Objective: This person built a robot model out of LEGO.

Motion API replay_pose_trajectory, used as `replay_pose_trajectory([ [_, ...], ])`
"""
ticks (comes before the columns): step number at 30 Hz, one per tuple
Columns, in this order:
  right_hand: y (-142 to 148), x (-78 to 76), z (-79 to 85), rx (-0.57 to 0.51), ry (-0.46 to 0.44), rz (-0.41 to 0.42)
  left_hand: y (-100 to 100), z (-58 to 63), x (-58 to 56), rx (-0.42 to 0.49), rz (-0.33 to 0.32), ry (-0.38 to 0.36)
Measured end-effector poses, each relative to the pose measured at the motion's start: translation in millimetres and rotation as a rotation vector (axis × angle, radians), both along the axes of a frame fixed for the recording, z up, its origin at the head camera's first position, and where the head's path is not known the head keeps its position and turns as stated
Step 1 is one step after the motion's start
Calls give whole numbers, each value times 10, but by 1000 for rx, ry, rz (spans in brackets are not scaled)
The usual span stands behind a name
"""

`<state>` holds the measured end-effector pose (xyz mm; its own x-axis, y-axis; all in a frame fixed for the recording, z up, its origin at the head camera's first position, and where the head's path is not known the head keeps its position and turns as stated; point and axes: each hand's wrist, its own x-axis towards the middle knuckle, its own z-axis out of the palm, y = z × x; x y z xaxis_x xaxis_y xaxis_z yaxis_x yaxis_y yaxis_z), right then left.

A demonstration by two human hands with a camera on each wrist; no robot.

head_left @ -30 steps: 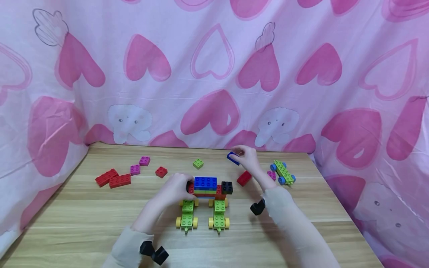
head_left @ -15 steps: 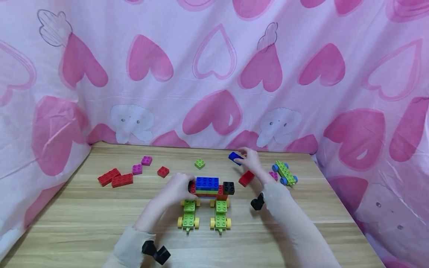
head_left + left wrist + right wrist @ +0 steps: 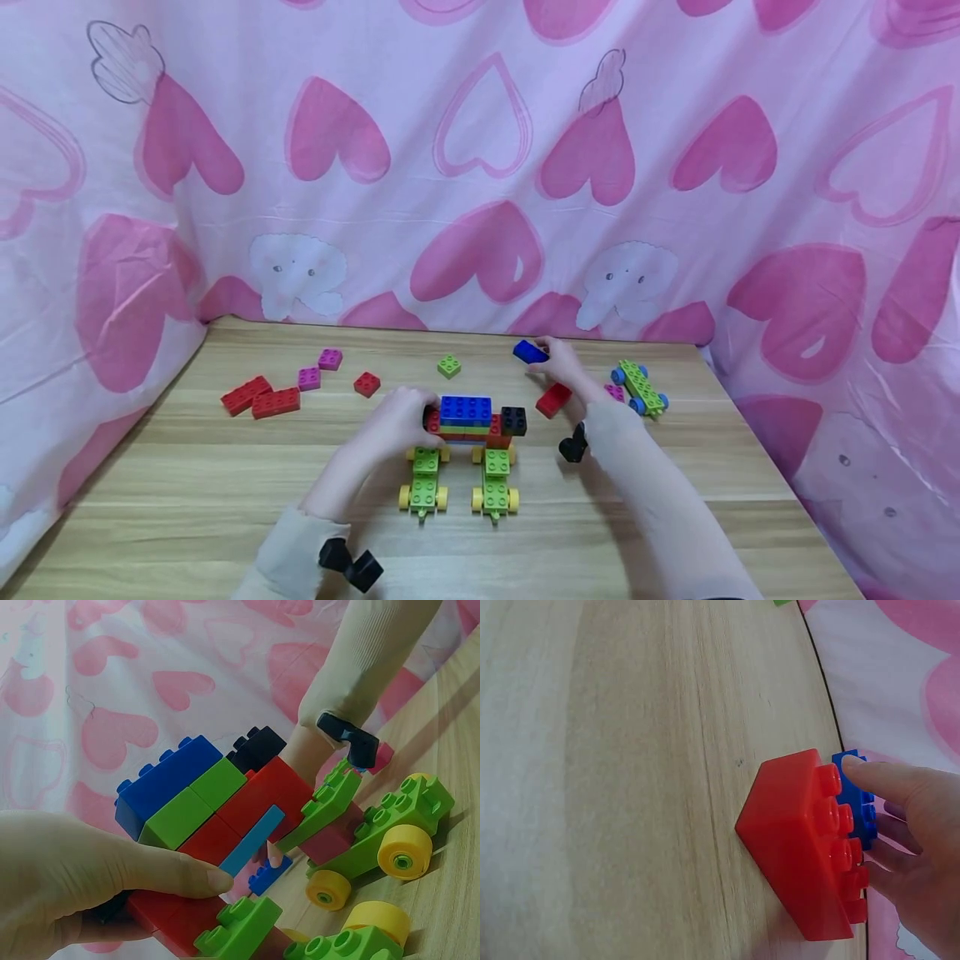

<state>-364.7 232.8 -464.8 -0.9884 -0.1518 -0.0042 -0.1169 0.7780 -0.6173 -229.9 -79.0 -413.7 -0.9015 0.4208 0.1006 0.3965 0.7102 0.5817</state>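
Observation:
My left hand [image 3: 396,421] grips the left end of a model made of toy building bricks, its thumb along the near side. On top of the model sits a long blue brick [image 3: 466,410]; a black brick [image 3: 513,420] juts from the right end. Red, lime and light blue pieces [image 3: 255,838] show below. Two lime wheeled bases [image 3: 496,492] with yellow wheels carry it. Far back on the table, my right hand [image 3: 566,367] holds a separate blue brick [image 3: 855,804] between thumb and fingers. A red brick [image 3: 791,844] lies just nearer than that hand.
A lime base with blue wheels [image 3: 640,387] stands at the right, beside a pink brick [image 3: 615,392]. A lime brick [image 3: 448,366] lies behind the model. Red bricks [image 3: 276,403] and pink bricks [image 3: 330,359] lie at the left. A heart-patterned curtain [image 3: 480,183] borders the table.
My right hand has shifted slightly and the blue brick in it has turned, showing more of its side. The left hand keeps its grip on the model. The head view has shifted a little.

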Motion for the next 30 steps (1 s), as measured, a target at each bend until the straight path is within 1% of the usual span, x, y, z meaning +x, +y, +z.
replay_pose_trajectory([
  [6,-21,-32,-30,-3,-59,-33,9,1,2,-6,-2,-2],
  [8,-29,-37,-30,7,-62,-37,12,1,4,-5,-2,-5],
  [14,-56,-52,-28,24,-34,-30,13,3,8,-1,7,-21],
  [20,-82,-76,-69,60,-2,-22,14,1,3,-2,13,-26],
  [24,-100,-79,-79,60,13,-32,14,3,1,-5,15,-24],
  [30,-110,-87,-94,48,9,-44,9,23,8,-6,15,-20],
])
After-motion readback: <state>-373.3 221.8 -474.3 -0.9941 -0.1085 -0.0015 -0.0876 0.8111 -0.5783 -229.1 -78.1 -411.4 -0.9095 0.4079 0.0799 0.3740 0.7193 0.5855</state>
